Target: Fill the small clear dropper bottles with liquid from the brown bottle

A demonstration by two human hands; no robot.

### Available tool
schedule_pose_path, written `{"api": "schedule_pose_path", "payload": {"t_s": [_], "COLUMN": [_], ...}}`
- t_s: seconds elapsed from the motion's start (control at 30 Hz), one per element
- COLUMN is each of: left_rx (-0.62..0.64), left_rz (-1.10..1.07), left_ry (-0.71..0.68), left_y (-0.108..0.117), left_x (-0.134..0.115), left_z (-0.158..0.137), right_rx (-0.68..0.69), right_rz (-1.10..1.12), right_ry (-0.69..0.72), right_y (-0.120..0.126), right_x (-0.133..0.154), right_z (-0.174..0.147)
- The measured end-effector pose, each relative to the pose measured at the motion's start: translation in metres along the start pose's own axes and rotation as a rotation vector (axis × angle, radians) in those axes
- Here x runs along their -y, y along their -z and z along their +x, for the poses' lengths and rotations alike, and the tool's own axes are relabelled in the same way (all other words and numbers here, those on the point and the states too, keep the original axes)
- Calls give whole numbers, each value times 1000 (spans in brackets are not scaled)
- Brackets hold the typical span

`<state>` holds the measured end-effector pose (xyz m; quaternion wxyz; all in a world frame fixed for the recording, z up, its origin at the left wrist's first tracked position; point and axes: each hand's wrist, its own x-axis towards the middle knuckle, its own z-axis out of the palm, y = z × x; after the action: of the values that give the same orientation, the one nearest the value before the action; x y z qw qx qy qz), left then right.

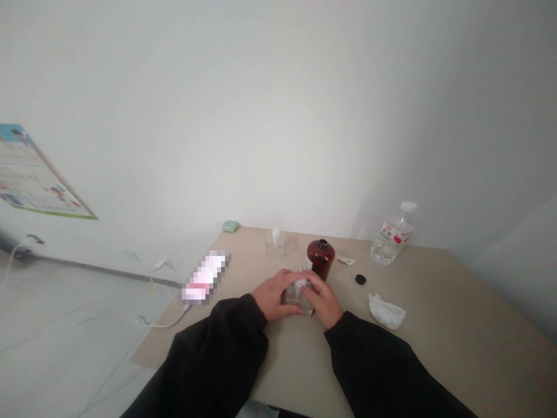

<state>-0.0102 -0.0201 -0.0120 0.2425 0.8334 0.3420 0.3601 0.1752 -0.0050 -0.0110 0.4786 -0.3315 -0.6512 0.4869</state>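
Note:
Between my two hands, near the middle of the table, stands a small clear square container (293,295) with a whitish top. My left hand (276,295) wraps its left side, thumb low on the front and fingers up toward the top. My right hand (322,299) curls round the right side, its thumb at the whitish top. Fingers cover part of the container, so its exact kind is unclear. Just behind stands a brown-red bottle (321,255) with an uncapped neck. Farther back is a similar clear square container (275,245) with a white piece on top.
A black cap (360,279), a small crumpled white scrap (346,260) and crumpled white tissue (386,312) lie to the right. A clear water bottle (392,235) stands at the back right. Left are a phone (204,277) on a white cable (167,324) and a green case (230,226).

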Motion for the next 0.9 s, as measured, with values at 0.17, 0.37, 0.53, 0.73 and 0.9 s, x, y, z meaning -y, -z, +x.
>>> {"api": "schedule_pose_path", "payload": {"t_s": [0.17,0.37,0.53,0.73,0.9], "left_rx": [-8,-3,0,-1,11], "left_rz": [-1,-1,1,-10,-5], "left_ry": [3,2,12,19,44], "left_y": [0,0,0,0,1], "left_x": [0,-1,-2,-1,-3], "left_z": [0,0,0,1,1], "right_rx": [-1,-6,2,12,16], "right_rz": [59,-1,36,-21,47], "right_ry": [-62,-9,-48,-8,-62], "right_y": [-1,0,-1,1,-3], "right_x": [-2,3,-1,4,1], "right_z": [-1,-1,-1,0,-2]}}
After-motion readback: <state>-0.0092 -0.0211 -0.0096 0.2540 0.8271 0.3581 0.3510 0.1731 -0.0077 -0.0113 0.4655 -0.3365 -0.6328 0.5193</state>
